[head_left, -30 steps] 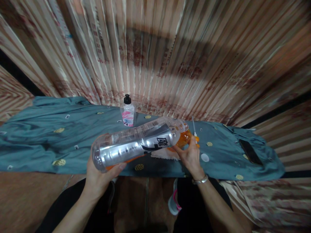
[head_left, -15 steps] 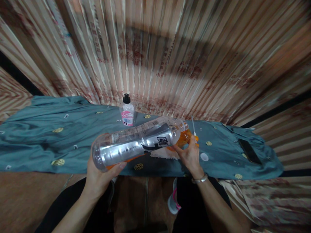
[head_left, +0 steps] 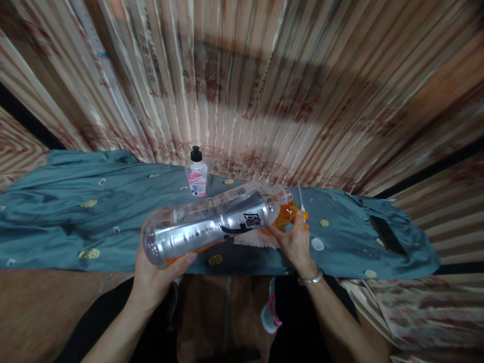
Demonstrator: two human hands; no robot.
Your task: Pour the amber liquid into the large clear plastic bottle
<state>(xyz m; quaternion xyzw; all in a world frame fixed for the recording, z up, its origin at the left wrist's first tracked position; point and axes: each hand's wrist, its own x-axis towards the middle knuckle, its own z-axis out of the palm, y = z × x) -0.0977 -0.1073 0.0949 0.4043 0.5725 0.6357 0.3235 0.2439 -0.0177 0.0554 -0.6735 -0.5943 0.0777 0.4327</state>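
Note:
My left hand (head_left: 153, 275) is wrapped round the base of a large clear plastic bottle (head_left: 212, 224) with a silver label. It lies tilted in the air, its open neck pointing right and slightly up. An orange strip shows along its lower side. Fingers of my right hand (head_left: 297, 242) close round a see-through amber bottle (head_left: 286, 214), right at the mouth of the large one, which partly hides it. Just beyond those fingers is an orange-and-white pump top (head_left: 305, 217) with a thin white tube; whether I touch it I cannot tell. A white cloth (head_left: 257, 239) lies beneath the bottles.
A small bottle (head_left: 197, 179) with a black cap and pink label stands at the back of the teal cloth-covered table (head_left: 124, 201). To the right are a white disc (head_left: 317, 244) and a dark phone (head_left: 387, 235). A pleated curtain (head_left: 234, 91) hangs behind.
Both hands and both bottles hold nearly the same pose as before. Only a very slight shift of the whole view shows.

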